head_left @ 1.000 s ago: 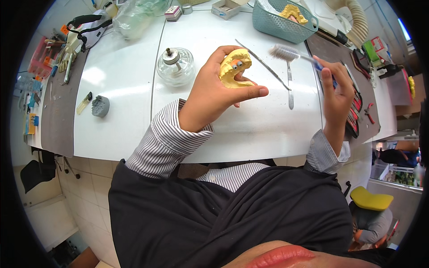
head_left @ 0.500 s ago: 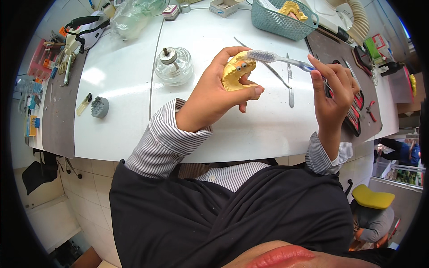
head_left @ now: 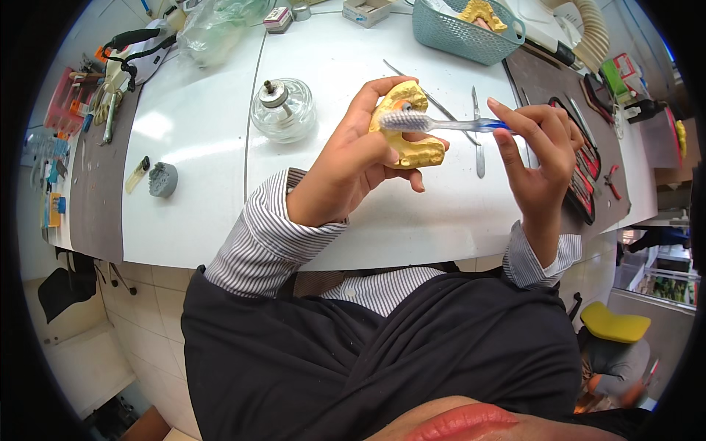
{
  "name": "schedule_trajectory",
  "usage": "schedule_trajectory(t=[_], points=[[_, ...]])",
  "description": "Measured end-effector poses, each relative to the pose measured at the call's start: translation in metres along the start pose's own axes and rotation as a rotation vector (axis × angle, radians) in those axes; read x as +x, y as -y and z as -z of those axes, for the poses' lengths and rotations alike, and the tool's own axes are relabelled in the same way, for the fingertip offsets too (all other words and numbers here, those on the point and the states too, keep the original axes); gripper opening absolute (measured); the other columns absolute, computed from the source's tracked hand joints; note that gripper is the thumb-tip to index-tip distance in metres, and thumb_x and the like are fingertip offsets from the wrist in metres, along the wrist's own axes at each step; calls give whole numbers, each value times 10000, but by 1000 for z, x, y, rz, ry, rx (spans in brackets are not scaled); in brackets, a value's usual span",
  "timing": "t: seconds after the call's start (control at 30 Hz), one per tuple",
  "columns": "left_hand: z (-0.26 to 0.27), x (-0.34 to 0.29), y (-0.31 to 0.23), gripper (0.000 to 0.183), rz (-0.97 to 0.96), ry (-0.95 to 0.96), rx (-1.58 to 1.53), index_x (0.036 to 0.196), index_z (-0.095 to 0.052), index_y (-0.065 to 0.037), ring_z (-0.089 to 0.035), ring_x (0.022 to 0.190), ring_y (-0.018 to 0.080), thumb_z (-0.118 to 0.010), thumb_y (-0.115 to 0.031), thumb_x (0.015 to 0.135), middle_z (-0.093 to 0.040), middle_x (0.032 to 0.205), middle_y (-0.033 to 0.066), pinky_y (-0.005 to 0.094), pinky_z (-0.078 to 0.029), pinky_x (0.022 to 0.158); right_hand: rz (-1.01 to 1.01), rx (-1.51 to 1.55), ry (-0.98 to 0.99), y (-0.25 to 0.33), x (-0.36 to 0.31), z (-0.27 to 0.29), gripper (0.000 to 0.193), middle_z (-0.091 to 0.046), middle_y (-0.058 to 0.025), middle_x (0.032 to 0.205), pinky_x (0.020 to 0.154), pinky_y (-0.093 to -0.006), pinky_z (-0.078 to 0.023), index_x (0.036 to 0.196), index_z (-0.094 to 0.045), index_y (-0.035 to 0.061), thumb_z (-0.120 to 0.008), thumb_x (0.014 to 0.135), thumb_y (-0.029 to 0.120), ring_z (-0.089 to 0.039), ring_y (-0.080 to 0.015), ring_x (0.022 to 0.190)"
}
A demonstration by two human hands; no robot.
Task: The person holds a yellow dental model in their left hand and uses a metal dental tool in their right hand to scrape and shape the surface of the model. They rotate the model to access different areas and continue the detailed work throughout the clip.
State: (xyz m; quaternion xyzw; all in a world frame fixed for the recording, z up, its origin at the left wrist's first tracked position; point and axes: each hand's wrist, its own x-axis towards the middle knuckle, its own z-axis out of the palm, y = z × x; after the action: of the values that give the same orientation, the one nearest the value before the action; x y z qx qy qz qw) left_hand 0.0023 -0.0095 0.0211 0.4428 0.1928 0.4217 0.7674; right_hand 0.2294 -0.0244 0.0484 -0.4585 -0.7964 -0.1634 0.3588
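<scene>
My left hand (head_left: 344,158) is closed around a yellow plaster dental model (head_left: 423,153), a horseshoe-shaped arch held up above the white table. A small grey metal piece shows on its inner side, partly behind the bristles. In my right hand (head_left: 544,151) a toothbrush (head_left: 448,125) with a clear and blue handle is pinched between thumb and fingers. Its bristle head lies across the model's left part, close to my left thumb. Beneath and behind the brush, a slim metal instrument (head_left: 480,154) and a longer pointed one (head_left: 412,77) rest on the table.
A glass spirit burner (head_left: 283,121) stands left of my hands, with a grey block (head_left: 162,180) and a small vial (head_left: 137,175) farther left. At the back, a teal basket (head_left: 463,40) holds another yellow model. Tool case (head_left: 581,184) and red pliers (head_left: 612,184) lie right.
The toothbrush has moved left and down, from the model's top edge to across its left part. My left hand has turned the model, so its lower arm now faces more toward me.
</scene>
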Motion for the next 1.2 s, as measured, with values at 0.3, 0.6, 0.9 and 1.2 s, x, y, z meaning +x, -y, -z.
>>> schedule_trajectory(t=[0.3,0.6,0.9,1.2], points=[[4,2,-2,568,38,0,-137,1369,-239,-17,-559,1066,361,-292,-374,931,-457,1143,156,330,-543,584,6,-36,-14,-10,0,3,261,-591,40,721,730,-277,-259,964,-718,153,-753,710,199,-480,-103,687],[3,4,2,446,107,-109,-271,1322,-290,-82,-566,1061,333,-259,-374,985,-454,971,88,283,-589,641,-32,-64,-80,-10,0,4,206,-616,33,758,745,-283,-263,902,-695,139,-755,709,180,-525,-109,737],[3,2,-2,398,133,-116,-235,1295,-292,-101,-519,1135,358,-295,-349,983,-466,1178,168,336,-591,762,-247,-169,-159,-26,-5,-1,134,-621,34,750,791,-315,-279,809,-653,136,-715,765,246,-547,-130,739],[-3,2,-3,478,168,-75,-89,1343,-262,-22,-526,1127,357,-294,-333,980,-460,1222,220,346,-569,816,-546,-392,329,-50,-21,-25,148,-621,0,912,824,-389,-304,1010,-528,155,-561,868,130,-562,-185,883]])
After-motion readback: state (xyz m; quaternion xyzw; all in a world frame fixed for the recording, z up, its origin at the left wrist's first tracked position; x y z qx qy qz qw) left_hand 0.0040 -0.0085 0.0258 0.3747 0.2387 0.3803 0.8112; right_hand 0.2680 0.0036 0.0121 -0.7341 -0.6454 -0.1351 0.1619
